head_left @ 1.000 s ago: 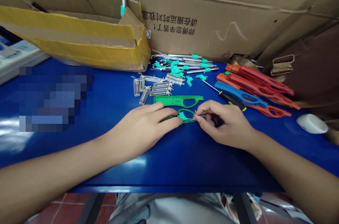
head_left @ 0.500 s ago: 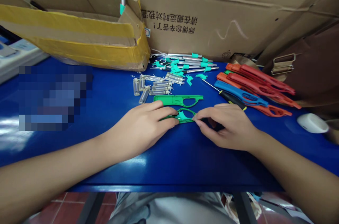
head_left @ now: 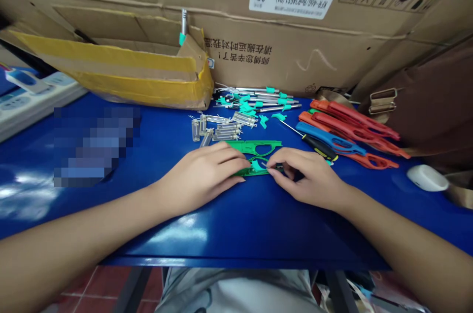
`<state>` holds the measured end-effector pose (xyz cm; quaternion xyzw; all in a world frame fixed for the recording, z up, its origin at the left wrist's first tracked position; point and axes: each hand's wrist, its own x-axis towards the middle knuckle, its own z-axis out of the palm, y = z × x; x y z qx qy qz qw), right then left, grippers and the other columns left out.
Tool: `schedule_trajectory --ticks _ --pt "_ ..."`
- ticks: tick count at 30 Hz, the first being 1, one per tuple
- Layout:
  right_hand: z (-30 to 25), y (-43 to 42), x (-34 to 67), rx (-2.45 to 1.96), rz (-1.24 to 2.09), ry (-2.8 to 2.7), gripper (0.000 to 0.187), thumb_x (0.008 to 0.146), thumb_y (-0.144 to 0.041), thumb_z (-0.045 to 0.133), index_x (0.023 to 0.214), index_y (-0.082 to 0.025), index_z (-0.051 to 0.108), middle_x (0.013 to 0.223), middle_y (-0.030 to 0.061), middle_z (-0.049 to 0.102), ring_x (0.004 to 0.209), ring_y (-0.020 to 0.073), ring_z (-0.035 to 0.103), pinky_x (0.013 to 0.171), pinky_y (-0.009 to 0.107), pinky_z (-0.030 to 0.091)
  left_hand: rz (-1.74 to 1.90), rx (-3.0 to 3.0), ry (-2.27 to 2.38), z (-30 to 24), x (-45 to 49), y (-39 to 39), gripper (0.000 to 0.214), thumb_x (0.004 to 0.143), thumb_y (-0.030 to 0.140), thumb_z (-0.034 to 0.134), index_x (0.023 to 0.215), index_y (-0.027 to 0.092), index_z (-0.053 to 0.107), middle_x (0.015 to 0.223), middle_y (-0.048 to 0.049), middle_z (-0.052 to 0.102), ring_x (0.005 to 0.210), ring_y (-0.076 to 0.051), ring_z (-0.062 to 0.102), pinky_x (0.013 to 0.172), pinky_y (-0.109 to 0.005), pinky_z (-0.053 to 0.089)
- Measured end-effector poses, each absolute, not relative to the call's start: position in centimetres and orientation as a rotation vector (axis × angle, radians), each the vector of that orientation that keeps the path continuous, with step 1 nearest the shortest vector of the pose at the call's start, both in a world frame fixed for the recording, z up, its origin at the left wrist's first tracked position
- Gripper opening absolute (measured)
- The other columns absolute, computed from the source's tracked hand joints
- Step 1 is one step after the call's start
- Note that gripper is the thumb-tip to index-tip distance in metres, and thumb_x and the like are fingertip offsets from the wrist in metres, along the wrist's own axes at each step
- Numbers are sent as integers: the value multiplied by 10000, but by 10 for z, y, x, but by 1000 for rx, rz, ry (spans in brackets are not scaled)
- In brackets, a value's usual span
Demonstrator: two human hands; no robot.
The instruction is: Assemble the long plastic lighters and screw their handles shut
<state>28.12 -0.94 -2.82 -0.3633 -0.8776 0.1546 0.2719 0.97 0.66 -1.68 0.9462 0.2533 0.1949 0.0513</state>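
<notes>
My left hand (head_left: 205, 175) lies on a green plastic handle shell (head_left: 254, 169) on the blue table (head_left: 236, 224), fingers pressed on its left part to hold it down. My right hand (head_left: 308, 180) pinches a thin metal pin at the shell's right end, beside a teal piece set in the shell. A second green shell (head_left: 254, 146) lies just behind. Clear plastic tubes (head_left: 218, 128) lie further back, and metal rods with teal fittings (head_left: 258, 97) lie behind those.
Red, orange and blue handle shells (head_left: 351, 130) and a black-handled screwdriver (head_left: 314, 143) lie at the right. A white mouse (head_left: 426, 177) sits far right. A yellow-taped cardboard box (head_left: 121, 74) and a large carton (head_left: 295, 32) close off the back. A white power strip (head_left: 25, 91) is at left.
The view has tilted up a little, so everything sits lower in frame. My right hand's pinch has shifted slightly left onto the shell's end. My left hand stays on the shell.
</notes>
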Motion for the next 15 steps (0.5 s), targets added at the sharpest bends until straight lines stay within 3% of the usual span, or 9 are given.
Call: schedule_trajectory --ticks 2,6,11,15 --pt "-30 -8 282 -940 403 -2385 136 944 -145 588 1040 -221 646 952 27 721 729 116 642 652 230 479 694 2882 913 -7 2 14 288 996 419 606 1118 173 693 1124 -74 717 1046 -233 626 933 -366 510" --pt "-31 -6 284 -875 302 -2478 126 981 -165 563 1010 -213 675 993 49 729 864 151 696 736 251 522 664 2750 1536 13 -16 30 287 968 452 623 948 178 707 959 -66 717 917 -244 634 791 -348 488" --pt "-31 -6 285 -875 222 -2508 156 994 -185 561 1055 -213 702 999 47 736 861 149 717 732 245 539 299 2483 1695 10 -22 40 275 898 426 669 1051 197 678 929 -44 729 799 -217 666 641 -289 430" --pt "-31 -7 283 -881 209 -2512 173 991 -175 559 1057 -221 712 995 43 741 855 143 723 740 241 544 276 2333 1656 -1 -20 43 324 876 380 649 1155 220 614 896 -21 735 750 -200 676 608 -268 429"
